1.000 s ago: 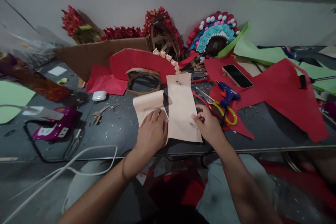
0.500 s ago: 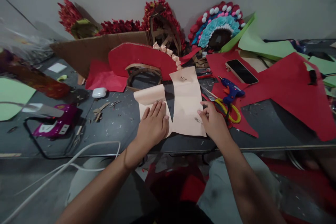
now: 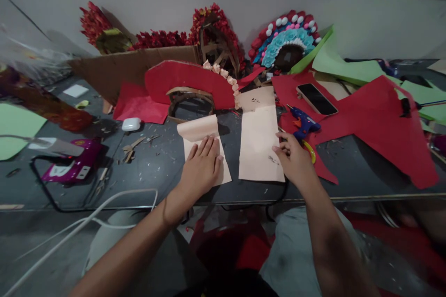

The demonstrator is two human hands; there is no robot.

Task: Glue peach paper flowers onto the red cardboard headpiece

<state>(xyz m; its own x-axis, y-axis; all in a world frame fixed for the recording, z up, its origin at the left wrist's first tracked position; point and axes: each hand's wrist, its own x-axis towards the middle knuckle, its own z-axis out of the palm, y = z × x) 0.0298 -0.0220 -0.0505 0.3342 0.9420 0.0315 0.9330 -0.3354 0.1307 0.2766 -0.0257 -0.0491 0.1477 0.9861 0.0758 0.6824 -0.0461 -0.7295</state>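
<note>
My left hand lies flat, fingers stretched, on a smaller piece of peach paper whose far end curls over. A larger peach sheet with dark marks at its top and lower right lies to the right, apart from the smaller one. Its right edge is pinched between the thumb and fingers of my right hand. Just past that hand are a blue glue gun and yellow-handled scissors, mostly hidden behind the hand and sheet.
Behind the papers stands a red panel edged with peach paper flowers. Red paper and a phone lie right. An earbud case, cardboard scraps and a purple device with cables are left.
My right hand has drawn the larger peach sheet to the right, opening a gap between it and the smaller piece. The sheet now covers more of the scissors. My left hand stays put.
</note>
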